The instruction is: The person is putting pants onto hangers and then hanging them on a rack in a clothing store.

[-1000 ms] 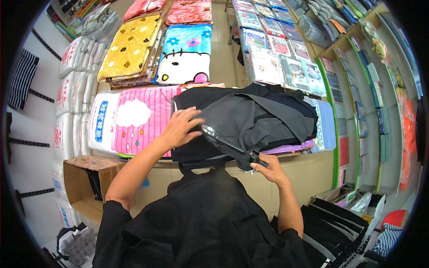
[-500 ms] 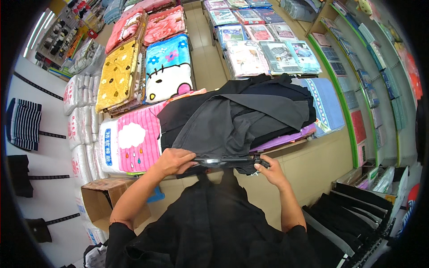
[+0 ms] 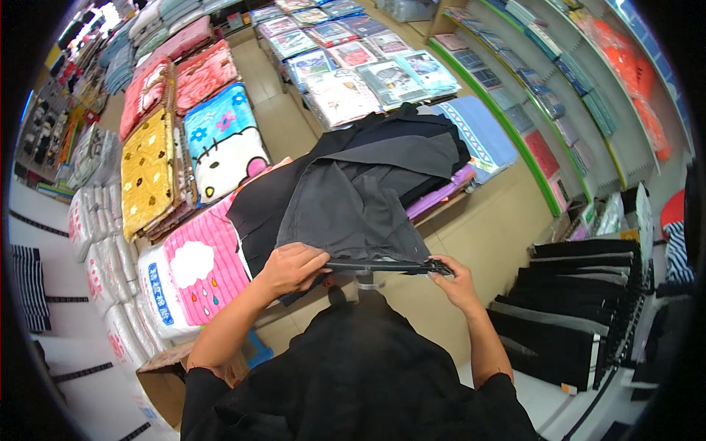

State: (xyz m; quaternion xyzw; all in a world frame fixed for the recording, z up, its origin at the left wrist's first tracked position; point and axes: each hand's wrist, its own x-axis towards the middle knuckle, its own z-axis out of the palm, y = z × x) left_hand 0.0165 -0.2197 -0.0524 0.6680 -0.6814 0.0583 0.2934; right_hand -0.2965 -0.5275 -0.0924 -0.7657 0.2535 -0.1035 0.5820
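Note:
My left hand [image 3: 296, 266] has its fingers closed on one end of a long black clip hanger [image 3: 379, 264] and the fabric edge beside it. My right hand [image 3: 452, 279] grips the hanger's clip at the other end. Attached along the hanger is a dark grey garment [image 3: 346, 209], stretching away over a pile of black and navy clothes [image 3: 390, 123]. That pile lies on folded bedding: a pink striped piece with a cloud [image 3: 209, 272], a purple piece [image 3: 441, 195] and a blue patterned one [image 3: 478, 138].
Folded yellow, red and blue blankets [image 3: 224, 173] stand beyond, beside packaged bedding [image 3: 342, 99]. White bagged bundles [image 3: 121, 323] line the left, near a cardboard box [image 3: 158, 389]. Shelves [image 3: 548, 151] and a rack of hanging black trousers [image 3: 555, 316] are on the right. Tiled floor [image 3: 485, 242] shows between.
The hanger has gone from diagonal to level at the pile's near edge, with my left hand lowered onto it. My view has turned right, bringing more of the trouser rack in.

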